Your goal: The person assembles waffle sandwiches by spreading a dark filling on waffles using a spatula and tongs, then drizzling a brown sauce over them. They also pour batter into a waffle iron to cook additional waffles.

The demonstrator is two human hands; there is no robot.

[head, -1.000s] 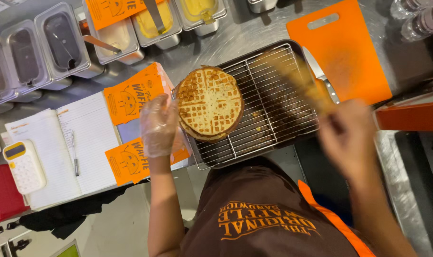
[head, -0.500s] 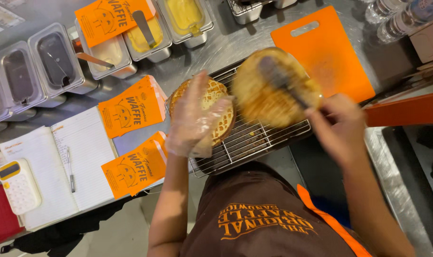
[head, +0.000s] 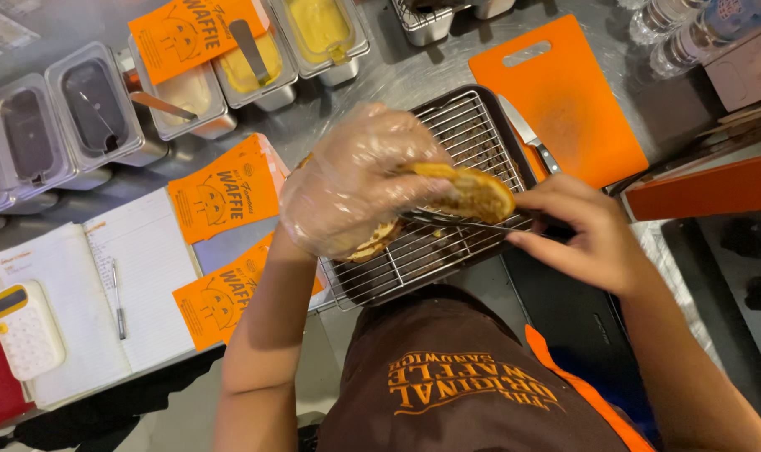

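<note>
Right over the wire rack [head: 473, 138], the left hand [head: 355, 180], in a clear plastic glove, is curled around a golden waffle [head: 473, 192] and gripping it, with another waffle [head: 372, 243] lying on the rack just underneath. The bare right hand [head: 581, 230], at the rack's right edge, is pinched shut on the handle of a thin metal spatula [head: 464, 222] slid under the held waffle. Beyond the rack on the counter [head: 397, 75] sit an orange cutting board [head: 565, 100], a knife [head: 527, 134] and steel topping tubs [head: 188, 84].

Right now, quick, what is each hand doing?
Left hand: gloved, closed around a waffle above the wire rack.
Right hand: closed on a thin metal tool under the waffle.
</note>
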